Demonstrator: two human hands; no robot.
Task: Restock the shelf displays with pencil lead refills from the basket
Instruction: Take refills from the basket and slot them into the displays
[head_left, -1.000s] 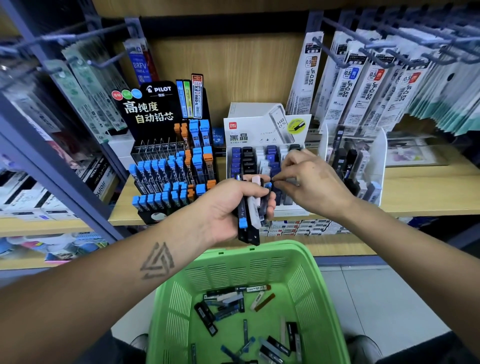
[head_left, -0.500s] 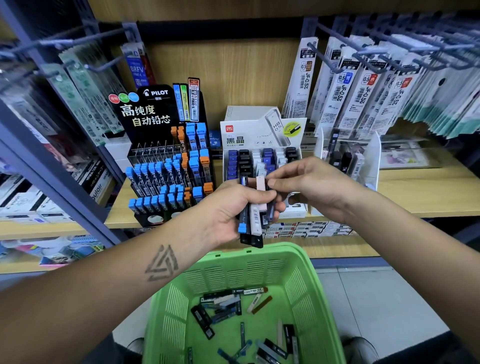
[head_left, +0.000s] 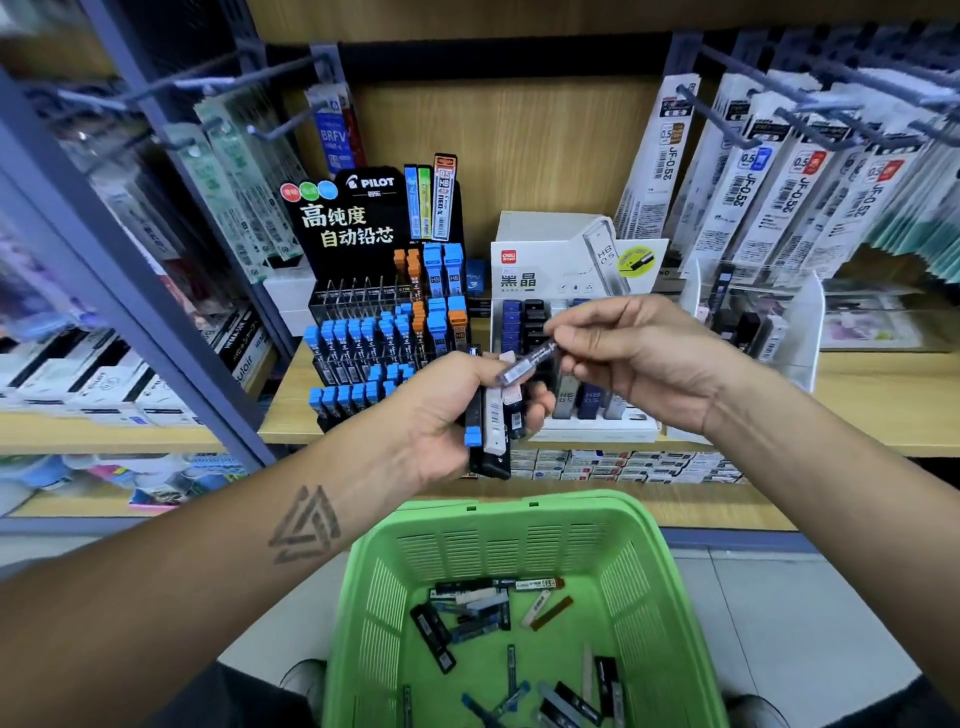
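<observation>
The black display stand (head_left: 363, 218) carries "PILOT" and "高纯度 自动铅芯"; the refill sample at its top (head_left: 444, 197) reads "0.5 HB". The white display box (head_left: 550, 270) shows "黑晶" and "HB 0.5". The hanging packets (head_left: 670, 150) read "0.5" and "JF-0.5芯", a blue packet (head_left: 332, 137) "BRFV"

Just the one view here, a wide-angle cam sitting on the person's head, looking forward and tilting down. It's facing a wooden store shelf (head_left: 883, 384) straight on and sitting close to it, with both forearms reaching in from the bottom corners. The perforated green plastic basket (head_left: 519, 525) is sitting right below the lens at the bottom edge, so you're looking down into it. The lens is bending the grey metal peg hooks (head_left: 737, 119) outward along the top. No second view sharing anything.
</observation>
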